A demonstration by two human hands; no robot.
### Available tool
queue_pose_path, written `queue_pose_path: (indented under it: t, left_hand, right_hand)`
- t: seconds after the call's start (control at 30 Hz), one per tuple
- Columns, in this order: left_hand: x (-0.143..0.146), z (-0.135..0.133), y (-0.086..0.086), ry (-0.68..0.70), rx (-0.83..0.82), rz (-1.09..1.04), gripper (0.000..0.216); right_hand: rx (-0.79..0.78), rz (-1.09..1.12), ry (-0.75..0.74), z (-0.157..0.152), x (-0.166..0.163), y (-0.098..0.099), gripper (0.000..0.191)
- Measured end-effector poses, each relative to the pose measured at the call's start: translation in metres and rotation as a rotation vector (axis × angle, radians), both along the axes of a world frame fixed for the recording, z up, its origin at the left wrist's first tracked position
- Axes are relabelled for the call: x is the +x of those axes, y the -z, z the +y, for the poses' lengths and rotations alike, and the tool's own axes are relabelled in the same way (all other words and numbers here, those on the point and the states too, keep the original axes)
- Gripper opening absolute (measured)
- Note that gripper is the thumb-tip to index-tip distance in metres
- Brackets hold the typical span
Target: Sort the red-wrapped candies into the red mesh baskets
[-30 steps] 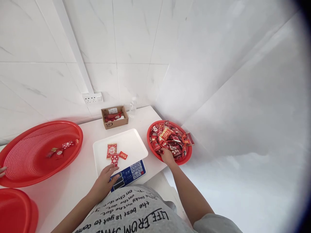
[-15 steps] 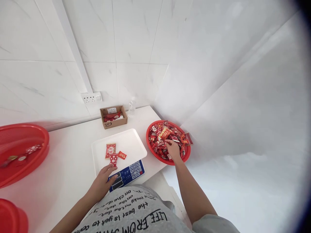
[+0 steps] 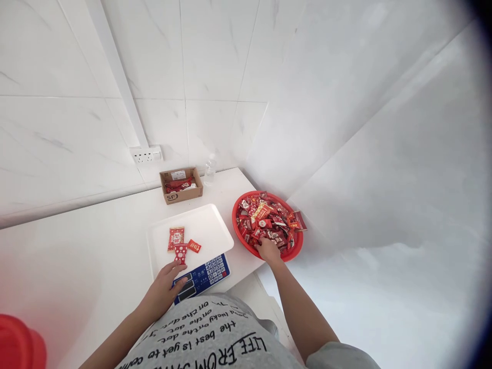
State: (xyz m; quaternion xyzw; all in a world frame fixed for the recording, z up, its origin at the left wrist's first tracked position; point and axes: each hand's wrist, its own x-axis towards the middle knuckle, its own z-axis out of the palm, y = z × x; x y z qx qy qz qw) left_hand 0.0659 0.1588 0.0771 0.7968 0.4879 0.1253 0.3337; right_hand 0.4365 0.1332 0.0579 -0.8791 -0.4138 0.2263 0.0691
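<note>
My left hand (image 3: 166, 287) rests at the front edge of the white tray (image 3: 215, 225) of a digital scale (image 3: 202, 275). Its fingers are apart, and the fingertips touch the lower end of a red dotted packet (image 3: 180, 253). Beside that packet lie a larger patterned snack packet (image 3: 176, 239) and a small red packet (image 3: 194, 246). My right hand (image 3: 268, 251) is inside the near left part of a red basket (image 3: 235, 218) heaped with red wrapped snacks (image 3: 269, 215). Its fingers are pinched together among the wrappers; what lies between them is hidden.
A cardboard box (image 3: 183, 193) with red packets stands at the back of the white table (image 3: 96, 246). Next to it is a clear plastic bottle (image 3: 209, 170). A red container (image 3: 19, 341) shows at the lower left. Walls border the table behind and to the right.
My right hand has shifted from the middle of the basket towards its near left rim. My left hand stays in place. The large red basket at the left is out of view now.
</note>
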Motion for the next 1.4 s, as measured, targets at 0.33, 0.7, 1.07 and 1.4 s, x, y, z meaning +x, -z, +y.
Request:
queue_pose_path:
  t: [0.33, 0.7, 1.07, 1.4]
  left_hand:
    - [0.0, -0.001, -0.006, 0.013, -0.023, 0.004, 0.036]
    - [0.0, -0.001, -0.004, 0.009, -0.007, 0.005, 0.035]
    - [0.017, 0.002, -0.025, -0.008, -0.091, -0.042, 0.035]
    - [0.041, -0.006, -0.054, -0.004, -0.438, -0.283, 0.031]
  right_hand:
    - [-0.126, 0.013, -0.09, 0.007, 0.003, -0.007, 0.021]
    - [-0.062, -0.045, -0.056, 0.004, 0.004, -0.003, 0.022]
    - [0.454, 0.514, 0.176, 0.003, -0.009, -0.051, 0.032]
    - [0.293, 1.027, -0.208, -0.004, -0.156, -0.061, 0.027]
